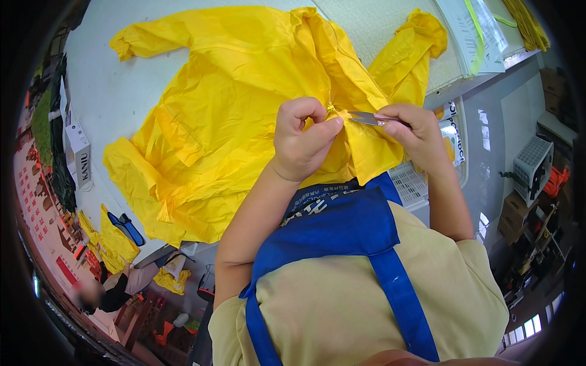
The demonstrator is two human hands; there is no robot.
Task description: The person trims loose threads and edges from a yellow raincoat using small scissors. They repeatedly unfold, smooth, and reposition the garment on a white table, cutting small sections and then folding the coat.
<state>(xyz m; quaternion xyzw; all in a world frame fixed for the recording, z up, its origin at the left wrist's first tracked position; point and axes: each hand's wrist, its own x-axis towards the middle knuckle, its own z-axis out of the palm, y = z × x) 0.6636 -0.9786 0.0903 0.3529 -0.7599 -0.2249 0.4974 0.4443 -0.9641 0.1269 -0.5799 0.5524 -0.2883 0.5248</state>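
Near the middle of the garment's front edge, the left hand (307,141) is narrowed to a pinch, thumb and forefinger close together on a small gathered bit of the yellow garment (235,91); whether thread or cloth lies between the fingertips is too small to tell. Opposite, the right hand (417,131) is closed round small metal snips (368,118), their blades slightly parted and aimed at that pinch. The likeliest mishap is a nick in the left thumb, since the points sit just beside it and a slip of either wrist would bring them together. The second is a cut in the cloth itself: loose folds bunch round the blades, and thin fabric could easily slide between them. Farther out, the garment lies spread and crumpled over the white desk (91,91), its front corner hanging near the blue apron (329,229); a tug there could shift the held spot mid-snip. Beside the desk's edge sits a white basket (410,185), whose slotted wall might snag a dangling hem.
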